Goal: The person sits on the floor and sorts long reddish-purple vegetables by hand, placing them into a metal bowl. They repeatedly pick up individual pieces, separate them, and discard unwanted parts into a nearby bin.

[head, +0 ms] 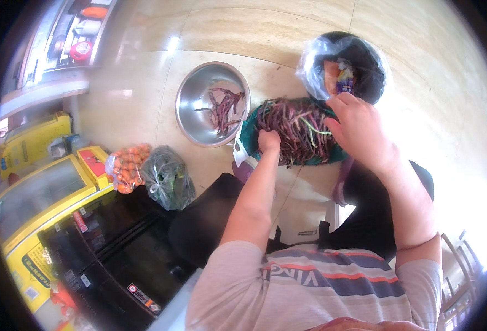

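Note:
A heap of purple long beans (pixel 293 128) lies on an opened green plastic bag (pixel 249 134) between my feet. My left hand (pixel 269 140) rests at the left side of the heap, its fingers curled down and partly hidden. I cannot tell whether a bean is in it. My right hand (pixel 353 124) is over the heap's right end, fingertips by the near rim of a black bin (pixel 369 62). Whatever its fingers may pinch is hidden. A few purple beans (pixel 225 109) lie inside a stainless steel bowl (pixel 192 111) left of the heap.
Clear plastic (pixel 307 70) lines the bin, with a wrapper (pixel 345 80) inside. Left on the tiled floor (pixel 140 99) stand a bag of carrots (pixel 127 167) and a tied bag of green vegetables (pixel 167 178). Beside them are a black appliance (pixel 144 252) and a yellow-framed freezer (pixel 45 198).

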Demonstrator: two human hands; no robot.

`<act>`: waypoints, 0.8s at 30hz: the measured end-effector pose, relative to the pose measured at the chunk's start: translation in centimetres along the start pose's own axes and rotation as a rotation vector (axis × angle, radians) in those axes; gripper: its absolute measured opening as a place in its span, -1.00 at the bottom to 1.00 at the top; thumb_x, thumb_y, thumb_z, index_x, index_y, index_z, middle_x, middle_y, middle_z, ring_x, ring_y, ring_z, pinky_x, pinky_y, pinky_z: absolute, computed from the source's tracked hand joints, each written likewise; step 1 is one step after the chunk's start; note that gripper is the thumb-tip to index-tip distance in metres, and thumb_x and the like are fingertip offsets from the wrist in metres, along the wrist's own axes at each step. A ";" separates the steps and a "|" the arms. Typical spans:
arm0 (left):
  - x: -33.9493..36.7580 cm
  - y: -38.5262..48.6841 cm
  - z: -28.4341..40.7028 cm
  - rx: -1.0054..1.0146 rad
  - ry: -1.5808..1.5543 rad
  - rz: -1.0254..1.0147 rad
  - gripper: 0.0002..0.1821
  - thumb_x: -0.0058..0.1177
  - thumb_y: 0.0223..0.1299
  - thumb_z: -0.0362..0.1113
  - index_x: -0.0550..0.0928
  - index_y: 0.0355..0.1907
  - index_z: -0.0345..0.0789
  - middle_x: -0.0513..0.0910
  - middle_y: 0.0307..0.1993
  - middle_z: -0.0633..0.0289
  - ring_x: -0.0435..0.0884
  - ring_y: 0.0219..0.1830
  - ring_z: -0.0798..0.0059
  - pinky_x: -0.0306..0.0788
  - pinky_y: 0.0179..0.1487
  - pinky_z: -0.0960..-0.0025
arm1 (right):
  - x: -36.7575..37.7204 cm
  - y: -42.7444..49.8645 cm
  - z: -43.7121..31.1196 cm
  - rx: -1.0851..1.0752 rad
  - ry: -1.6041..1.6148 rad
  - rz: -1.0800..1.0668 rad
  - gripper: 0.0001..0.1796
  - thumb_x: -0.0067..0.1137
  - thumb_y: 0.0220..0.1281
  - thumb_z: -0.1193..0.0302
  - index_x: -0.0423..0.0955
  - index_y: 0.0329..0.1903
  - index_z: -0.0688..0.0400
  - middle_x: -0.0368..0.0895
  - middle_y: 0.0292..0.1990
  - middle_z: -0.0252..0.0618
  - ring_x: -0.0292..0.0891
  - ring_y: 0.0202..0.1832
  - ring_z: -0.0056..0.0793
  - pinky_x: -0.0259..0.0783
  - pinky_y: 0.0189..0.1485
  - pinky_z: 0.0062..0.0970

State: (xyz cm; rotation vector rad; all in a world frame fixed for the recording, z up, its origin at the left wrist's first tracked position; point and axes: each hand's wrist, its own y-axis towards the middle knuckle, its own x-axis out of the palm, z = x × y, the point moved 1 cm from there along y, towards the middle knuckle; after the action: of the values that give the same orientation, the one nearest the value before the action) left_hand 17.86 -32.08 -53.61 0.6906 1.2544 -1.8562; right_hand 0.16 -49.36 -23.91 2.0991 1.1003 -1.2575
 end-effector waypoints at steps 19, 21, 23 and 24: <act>-19.0 -11.4 7.8 0.361 -1.224 -0.528 -0.91 -0.10 0.33 -0.40 0.45 -0.15 -0.30 0.60 -0.29 0.13 0.61 -0.12 0.22 0.47 0.05 0.10 | 0.5 0.5 -0.4 -0.091 0.285 -0.144 -0.70 0.11 0.05 0.37 0.56 -0.17 0.26 0.62 -0.24 0.03 0.57 -0.17 -0.06 0.46 -0.06 -0.24; -21.2 -13.0 9.3 0.418 -1.228 -0.517 -0.90 -0.09 0.33 -0.40 0.45 -0.14 -0.30 0.60 -0.29 0.13 0.61 -0.12 0.21 0.46 0.06 0.09 | 0.8 0.7 -0.7 -0.085 0.433 -0.221 -0.59 0.15 0.00 0.38 0.51 -0.05 0.28 0.63 -0.20 0.02 0.57 -0.13 -0.10 0.45 0.00 -0.31; -23.1 -14.7 10.4 0.474 -1.262 -0.533 -0.88 -0.08 0.31 -0.41 0.45 -0.12 -0.31 0.60 -0.28 0.12 0.61 -0.12 0.20 0.47 0.05 0.10 | 0.9 0.8 -0.9 -0.103 0.588 -0.294 -0.50 0.21 -0.02 0.44 0.44 0.05 0.27 0.63 -0.18 -0.04 0.56 -0.12 -0.20 0.43 0.01 -0.38; -23.8 -15.3 10.9 0.483 -1.255 -0.524 -0.88 -0.08 0.31 -0.42 0.44 -0.12 -0.31 0.60 -0.28 0.12 0.61 -0.12 0.20 0.47 0.04 0.11 | 0.9 0.7 -1.0 -0.124 0.674 -0.326 -0.45 0.24 -0.04 0.46 0.41 0.10 0.27 0.63 -0.17 -0.07 0.56 -0.12 -0.26 0.43 0.01 -0.41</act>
State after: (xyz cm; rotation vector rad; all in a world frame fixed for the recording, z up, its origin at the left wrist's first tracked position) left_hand 18.07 -31.84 -23.27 -0.6455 0.1334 -2.3582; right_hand 1.53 -48.71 -24.21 2.3724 1.8069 -0.5635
